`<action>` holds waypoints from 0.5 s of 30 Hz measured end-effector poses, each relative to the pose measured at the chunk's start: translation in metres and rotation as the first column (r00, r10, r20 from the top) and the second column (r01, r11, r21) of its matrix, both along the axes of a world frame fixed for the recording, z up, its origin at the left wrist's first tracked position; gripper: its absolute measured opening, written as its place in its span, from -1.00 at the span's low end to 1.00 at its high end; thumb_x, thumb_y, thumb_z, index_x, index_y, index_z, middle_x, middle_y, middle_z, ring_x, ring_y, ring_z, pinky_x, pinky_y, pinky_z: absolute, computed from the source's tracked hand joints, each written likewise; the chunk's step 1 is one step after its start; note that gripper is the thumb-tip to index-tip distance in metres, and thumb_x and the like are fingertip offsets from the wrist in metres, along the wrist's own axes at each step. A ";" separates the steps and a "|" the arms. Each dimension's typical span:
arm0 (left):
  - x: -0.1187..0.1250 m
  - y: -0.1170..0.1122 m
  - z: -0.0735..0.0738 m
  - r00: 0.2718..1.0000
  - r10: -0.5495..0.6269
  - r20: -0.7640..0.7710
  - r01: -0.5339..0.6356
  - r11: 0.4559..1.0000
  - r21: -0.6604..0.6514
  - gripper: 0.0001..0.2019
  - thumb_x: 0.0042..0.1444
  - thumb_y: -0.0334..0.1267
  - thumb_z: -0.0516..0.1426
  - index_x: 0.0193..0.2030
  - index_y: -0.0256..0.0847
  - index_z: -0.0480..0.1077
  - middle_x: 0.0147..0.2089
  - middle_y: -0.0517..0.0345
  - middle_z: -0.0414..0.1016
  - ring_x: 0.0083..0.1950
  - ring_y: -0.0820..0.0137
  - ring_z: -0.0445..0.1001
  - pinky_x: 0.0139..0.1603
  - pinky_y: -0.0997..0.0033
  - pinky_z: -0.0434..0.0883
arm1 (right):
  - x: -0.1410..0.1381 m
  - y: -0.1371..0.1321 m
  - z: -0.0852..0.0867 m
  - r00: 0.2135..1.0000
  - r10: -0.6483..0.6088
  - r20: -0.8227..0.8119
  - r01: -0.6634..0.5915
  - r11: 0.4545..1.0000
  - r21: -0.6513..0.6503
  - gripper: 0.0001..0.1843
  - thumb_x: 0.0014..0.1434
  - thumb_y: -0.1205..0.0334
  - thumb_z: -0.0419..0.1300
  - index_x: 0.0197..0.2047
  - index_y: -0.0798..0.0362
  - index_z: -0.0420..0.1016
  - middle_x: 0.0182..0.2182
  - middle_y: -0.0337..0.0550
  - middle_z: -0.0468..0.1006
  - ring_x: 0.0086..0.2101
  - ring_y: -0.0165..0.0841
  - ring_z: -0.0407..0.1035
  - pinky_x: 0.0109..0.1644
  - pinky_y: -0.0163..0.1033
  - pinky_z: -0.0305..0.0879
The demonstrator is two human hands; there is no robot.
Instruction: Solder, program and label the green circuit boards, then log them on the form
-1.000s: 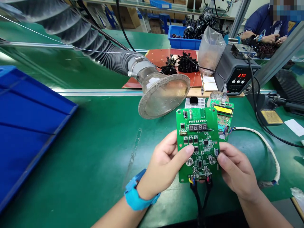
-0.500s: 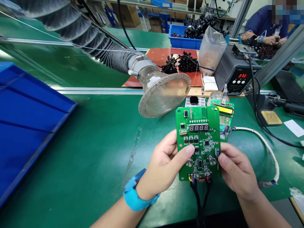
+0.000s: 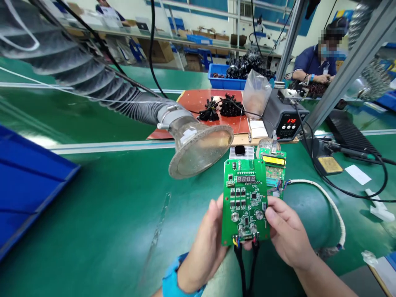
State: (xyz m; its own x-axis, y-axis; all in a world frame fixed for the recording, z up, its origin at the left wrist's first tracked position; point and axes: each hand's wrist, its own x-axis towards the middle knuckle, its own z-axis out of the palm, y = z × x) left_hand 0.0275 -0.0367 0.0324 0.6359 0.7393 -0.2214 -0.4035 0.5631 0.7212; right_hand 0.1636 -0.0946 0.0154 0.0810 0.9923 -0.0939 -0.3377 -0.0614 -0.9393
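Both hands hold a green circuit board (image 3: 245,200) upright in front of me. It carries a four-digit display, several chips and round metal parts, and black cables hang from its lower edge. My left hand (image 3: 206,243), with a blue wristband, grips the board's left edge from behind. My right hand (image 3: 286,235) grips the right edge, thumb on the front face. A second green board with a yellow display (image 3: 274,167) lies on the bench just behind.
A fume hose with a clear funnel (image 3: 198,150) hangs close above the board. A soldering station (image 3: 286,117) reads red digits at the back right. A blue tray (image 3: 27,185) lies at left. A white braided cable (image 3: 334,210) curves at right. A person (image 3: 315,64) works beyond.
The view has tilted up and shifted, showing more of the room. The board now sits lower and more edge-on to my left hand, whose thumb has slipped off the front face.
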 end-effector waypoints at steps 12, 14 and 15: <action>-0.007 0.008 -0.031 0.980 -0.137 0.144 0.161 0.972 -0.171 -0.33 0.15 0.26 -0.12 0.07 -0.31 0.35 -0.17 -0.16 0.58 -0.42 0.21 0.56 -0.31 0.24 0.44 | 0.028 0.021 0.004 0.467 -0.580 0.668 0.320 0.815 0.484 -0.70 0.29 0.14 -0.03 -0.15 0.01 0.51 -0.20 -0.06 0.54 -0.17 -0.27 0.42 -0.11 -0.15 0.39; -0.008 0.012 -0.035 0.974 -0.160 0.158 0.187 0.967 -0.172 -0.34 0.14 0.26 -0.10 0.06 -0.28 0.34 -0.15 -0.14 0.58 -0.43 0.21 0.56 -0.32 0.26 0.42 | 0.041 0.030 0.033 0.451 -0.604 0.656 0.300 0.796 0.526 -0.73 0.25 0.12 0.03 -0.18 0.04 0.51 -0.23 -0.04 0.55 -0.22 -0.27 0.45 -0.22 -0.20 0.42; -0.008 0.013 -0.037 0.973 -0.168 0.160 0.197 0.962 -0.189 -0.36 0.14 0.26 -0.09 0.06 -0.27 0.34 -0.15 -0.11 0.58 -0.43 0.21 0.56 -0.33 0.27 0.42 | 0.049 0.036 0.054 0.415 -0.639 0.648 0.301 0.768 0.565 -0.75 0.24 0.12 0.06 -0.18 0.05 0.50 -0.23 -0.04 0.55 -0.24 -0.28 0.45 -0.22 -0.20 0.42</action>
